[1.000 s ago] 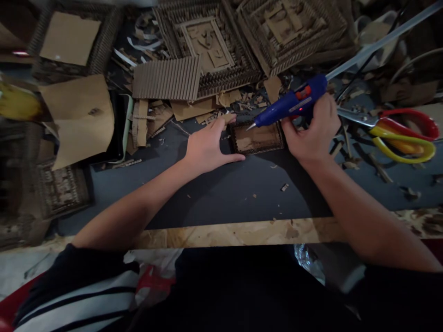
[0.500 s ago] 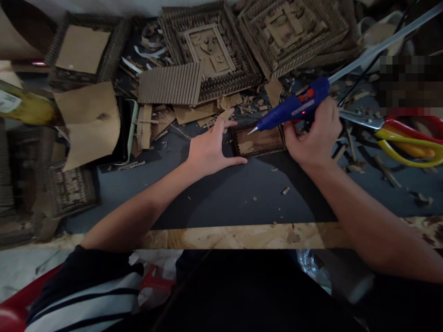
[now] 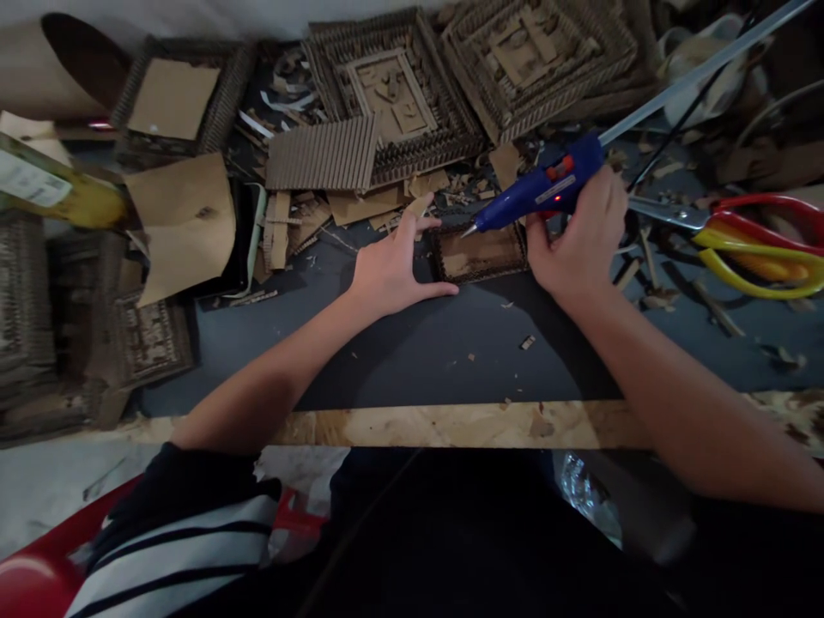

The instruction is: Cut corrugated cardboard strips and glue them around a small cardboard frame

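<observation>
A blue hot glue gun, with a long pale glue stick sticking out of its back, is gripped in my right hand. Its metal tip is over the upper left part of a small rectangular corrugated-cardboard frame with a brown base. At the frame's left end is my left hand, thumb and fingers spread apart, holding nothing. Whether its fingertips touch the frame I cannot tell.
Scissors with red and yellow handles lie at the right. Layered cardboard frames and a ridged cardboard piece stand behind. A bottle and a brown sheet are at the left. Scraps litter the dark tabletop.
The whole view has shifted slightly. Both hands, the glue gun and the small frame keep nearly the same places relative to each other.
</observation>
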`<state>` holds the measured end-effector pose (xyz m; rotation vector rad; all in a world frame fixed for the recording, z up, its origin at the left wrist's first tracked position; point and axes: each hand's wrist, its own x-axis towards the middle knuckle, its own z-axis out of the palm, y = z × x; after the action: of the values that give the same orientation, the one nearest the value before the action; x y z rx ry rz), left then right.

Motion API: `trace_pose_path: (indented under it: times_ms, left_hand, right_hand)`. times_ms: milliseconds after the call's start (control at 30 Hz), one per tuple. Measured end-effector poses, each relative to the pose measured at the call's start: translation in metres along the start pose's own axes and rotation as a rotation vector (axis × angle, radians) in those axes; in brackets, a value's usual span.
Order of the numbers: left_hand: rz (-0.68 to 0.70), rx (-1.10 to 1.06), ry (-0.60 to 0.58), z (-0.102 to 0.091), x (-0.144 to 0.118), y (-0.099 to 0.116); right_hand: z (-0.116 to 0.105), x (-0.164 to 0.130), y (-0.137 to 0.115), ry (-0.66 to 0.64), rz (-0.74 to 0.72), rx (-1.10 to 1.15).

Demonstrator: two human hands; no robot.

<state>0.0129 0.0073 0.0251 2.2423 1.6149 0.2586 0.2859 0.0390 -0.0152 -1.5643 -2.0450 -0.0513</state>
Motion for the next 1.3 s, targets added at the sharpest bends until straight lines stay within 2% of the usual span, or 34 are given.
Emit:
trace_pose_path:
  times_ms: [167, 233, 333, 633, 933, 1200, 1300]
  left_hand:
    - [-0.050, 0.022, -0.005, -0.005, -0.003, 0.007]
    - [-0.059, 0.010, -0.042, -0.007, -0.004, 0.010]
    - [-0.059, -0.005, -0.022, -0.009, -0.007, 0.012]
    - [-0.053, 0.010, -0.029, -0.010, -0.012, 0.014]
    - [-0.051, 0.105, -0.039, -0.008, -0.012, 0.019]
    - [-0.064, 0.083, -0.063, -0.008, -0.011, 0.020]
    - [-0.077, 0.078, -0.025, -0.011, -0.013, 0.017]
  right_hand:
    - [0.005, -0.001, -0.001, 0.102, -0.045, -0.019]
    - [0.009, -0.001, 0.000, 0.128, -0.029, -0.014]
    - [0.011, 0.001, -0.002, 0.152, 0.021, 0.020]
    - [0.015, 0.007, -0.004, 0.095, 0.097, 0.065]
    - [0.014, 0.008, -0.008, 0.113, 0.108, 0.044]
    - [0.015, 0.008, -0.007, 0.105, 0.128, 0.015]
    - [0.013, 0.009, -0.008, 0.103, 0.139, 0.003]
